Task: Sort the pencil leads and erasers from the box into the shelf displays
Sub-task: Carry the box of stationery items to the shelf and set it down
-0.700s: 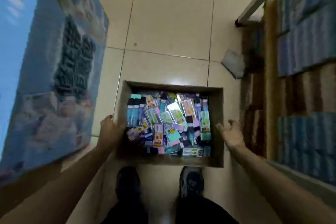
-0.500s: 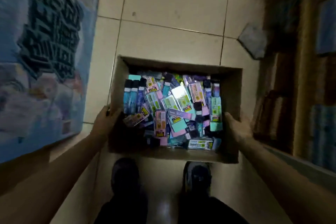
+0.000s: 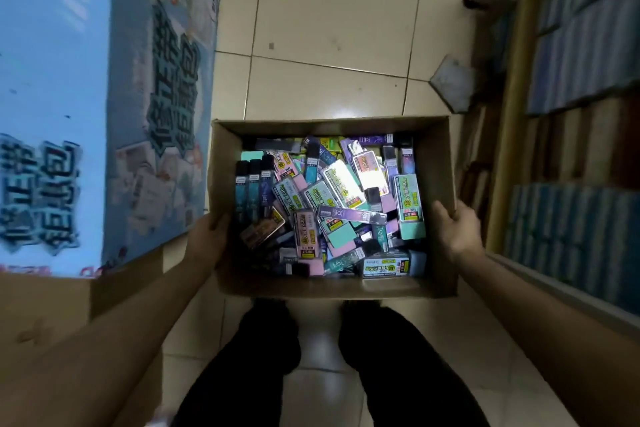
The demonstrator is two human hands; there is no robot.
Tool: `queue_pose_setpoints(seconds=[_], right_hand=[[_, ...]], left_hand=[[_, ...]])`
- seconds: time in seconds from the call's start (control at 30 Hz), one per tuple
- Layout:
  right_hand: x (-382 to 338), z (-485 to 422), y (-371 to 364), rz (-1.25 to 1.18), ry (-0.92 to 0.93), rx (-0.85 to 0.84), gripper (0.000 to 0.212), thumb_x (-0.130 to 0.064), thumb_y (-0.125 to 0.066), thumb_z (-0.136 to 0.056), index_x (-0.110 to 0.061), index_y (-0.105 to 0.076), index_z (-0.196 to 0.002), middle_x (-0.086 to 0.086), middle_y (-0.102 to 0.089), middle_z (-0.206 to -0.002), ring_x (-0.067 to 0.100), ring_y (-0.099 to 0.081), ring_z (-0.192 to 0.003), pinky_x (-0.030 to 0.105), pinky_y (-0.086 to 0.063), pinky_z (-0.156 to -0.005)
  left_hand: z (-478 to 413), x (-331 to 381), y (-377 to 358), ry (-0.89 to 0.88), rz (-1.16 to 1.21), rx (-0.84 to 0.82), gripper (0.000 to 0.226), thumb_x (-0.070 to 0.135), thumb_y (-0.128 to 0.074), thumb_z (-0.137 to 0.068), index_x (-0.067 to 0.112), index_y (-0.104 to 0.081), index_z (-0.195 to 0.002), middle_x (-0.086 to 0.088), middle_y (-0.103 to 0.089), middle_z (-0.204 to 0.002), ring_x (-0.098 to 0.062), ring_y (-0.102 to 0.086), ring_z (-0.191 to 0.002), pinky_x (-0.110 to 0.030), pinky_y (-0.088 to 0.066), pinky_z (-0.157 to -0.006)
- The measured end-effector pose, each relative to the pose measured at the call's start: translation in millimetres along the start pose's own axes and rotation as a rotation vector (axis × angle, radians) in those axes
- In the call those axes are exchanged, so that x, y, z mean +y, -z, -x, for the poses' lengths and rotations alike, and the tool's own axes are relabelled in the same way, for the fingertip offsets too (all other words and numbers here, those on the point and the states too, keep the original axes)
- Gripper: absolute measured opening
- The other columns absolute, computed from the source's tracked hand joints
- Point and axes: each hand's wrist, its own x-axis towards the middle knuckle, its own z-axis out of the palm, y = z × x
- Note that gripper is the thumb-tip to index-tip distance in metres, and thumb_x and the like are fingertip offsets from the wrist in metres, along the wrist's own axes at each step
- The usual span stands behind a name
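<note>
- We take the cardboard box [image 3: 332,288] as our landmark: it sits open-topped in the middle of the view, over the pale tiled floor [image 3: 329,10] and above our two dark trouser legs [image 3: 398,357].
- Our left hand [image 3: 209,236] presses flat against the box's left wall on the outside, fingers pointing up toward its rim, holding that side.
- Our right hand [image 3: 457,232] clasps the box's right wall, the thumb hooked over the rim and the palm on the outer face, holding that side.
- Between the two hands, inside the box, lies a loose heap of small packs [image 3: 329,204] in pink, teal, purple and black; they overlap at all angles and fill the box nearly wall to wall.
- We cannot tell from here which packs are pencil leads and which are erasers.
- Neither hand touches any pack; both touch only the box walls.
- Left of the box stands a big blue printed carton [image 3: 104,97], its near face close to our left hand.
- Right of the box runs the shelf [image 3: 581,149], stacked with rows of blue and brown goods, just beyond our right hand.
</note>
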Motion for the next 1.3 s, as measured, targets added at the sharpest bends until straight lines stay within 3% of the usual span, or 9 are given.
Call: queue_pose_setpoints(seconds=[0.07,0.17,0.27,0.43,0.57,0.73,0.97,1.2,1.3], right_hand=[[-32.1,42.3,33.8,0.002,0.021,-0.008,0.028,-0.02,-0.049,-0.097,0.0,-0.06,-0.112,0.009,-0.063,-0.1,0.018,-0.056,-0.097,0.027,-0.042,-0.083],[-87.7,103.5,84.4,0.002,0.029,-0.017,0.027,-0.019,-0.05,-0.096,0.002,-0.06,-0.11,0.016,-0.067,-0.106,0.026,-0.06,-0.103,0.04,-0.048,-0.092],[-140.1,157.4,136.0,-0.005,0.036,-0.006,0.028,-0.023,-0.05,-0.096,0.002,-0.06,-0.104,0.022,-0.067,-0.099,0.035,-0.062,-0.097,0.048,-0.049,-0.088],[-220.9,231.1,200.4,-0.064,0.093,0.055,0.02,-0.027,-0.052,-0.092,-0.011,-0.064,-0.093,0.003,-0.066,-0.084,0.016,-0.057,-0.081,0.03,-0.045,-0.072],[-277.3,249.8,235.2,-0.08,0.138,0.094,0.018,-0.029,-0.053,-0.092,-0.013,-0.062,-0.092,0.011,-0.066,-0.083,0.02,-0.056,-0.077,0.038,-0.048,-0.069],[-348.0,226.9,264.1,-0.052,0.17,0.129,0.027,-0.03,-0.052,-0.094,-0.004,-0.061,-0.095,0.021,-0.068,-0.093,0.031,-0.064,-0.086,0.052,-0.053,-0.08],[-465.2,149.9,302.7,-0.065,0.238,0.075,0.026,-0.026,-0.051,-0.095,-0.005,-0.063,-0.103,0.011,-0.068,-0.096,0.022,-0.062,-0.087,0.028,-0.047,-0.068],[-598.9,61.8,331.8,-0.044,0.302,0.078,0.023,-0.023,-0.052,-0.095,-0.003,-0.061,-0.101,0.01,-0.063,-0.091,0.024,-0.059,-0.086,0.031,-0.047,-0.074],[-656.9,17.9,332.6,-0.066,0.323,0.099,0.014,-0.025,-0.053,-0.095,-0.012,-0.057,-0.092,0.007,-0.063,-0.086,0.02,-0.058,-0.076,0.027,-0.043,-0.063]], left_hand=[[50.1,22.7,39.3,0.054,0.037,0.0,0.02,0.026,-0.052,-0.096,0.012,-0.061,-0.085,-0.017,-0.061,-0.089,-0.029,-0.058,-0.087,-0.046,-0.048,-0.084],[119.5,62.8,100.8,0.064,0.024,0.019,0.025,0.026,-0.056,-0.093,0.002,-0.063,-0.093,-0.023,-0.062,-0.089,-0.031,-0.059,-0.084,-0.039,-0.044,-0.072],[179.9,105.9,158.1,-0.038,-0.047,0.06,0.036,0.023,-0.054,-0.094,-0.012,-0.063,-0.092,-0.036,-0.063,-0.091,-0.041,-0.061,-0.081,-0.042,-0.042,-0.065],[260.0,177.9,233.6,-0.172,-0.082,0.154,0.037,0.029,-0.049,-0.096,-0.004,-0.062,-0.086,-0.027,-0.062,-0.087,-0.039,-0.059,-0.09,-0.03,-0.031,-0.066],[284.0,235.3,280.4,-0.28,-0.059,0.161,0.036,0.03,-0.05,-0.096,0.001,-0.06,-0.079,-0.022,-0.062,-0.08,-0.036,-0.06,-0.083,-0.035,-0.038,-0.065],[275.6,315.8,312.2,-0.349,-0.093,0.173,0.036,0.03,-0.05,-0.096,0.006,-0.053,-0.069,-0.021,-0.06,-0.074,-0.035,-0.057,-0.075,-0.031,-0.033,-0.059],[248.5,436.8,337.2,-0.318,-0.079,0.227,0.036,0.031,-0.052,-0.095,-0.001,-0.065,-0.087,-0.024,-0.068,-0.086,-0.039,-0.063,-0.082,-0.038,-0.046,-0.069],[200.4,565.3,364.1,-0.295,0.01,0.258,0.04,0.033,-0.053,-0.095,-0.004,-0.065,-0.087,-0.025,-0.068,-0.085,-0.039,-0.064,-0.081,-0.035,-0.043,-0.066],[165.9,627.1,380.2,-0.324,0.04,0.296,0.04,0.035,-0.053,-0.094,-0.001,-0.063,-0.079,-0.025,-0.068,-0.082,-0.039,-0.065,-0.08,-0.038,-0.047,-0.069]])
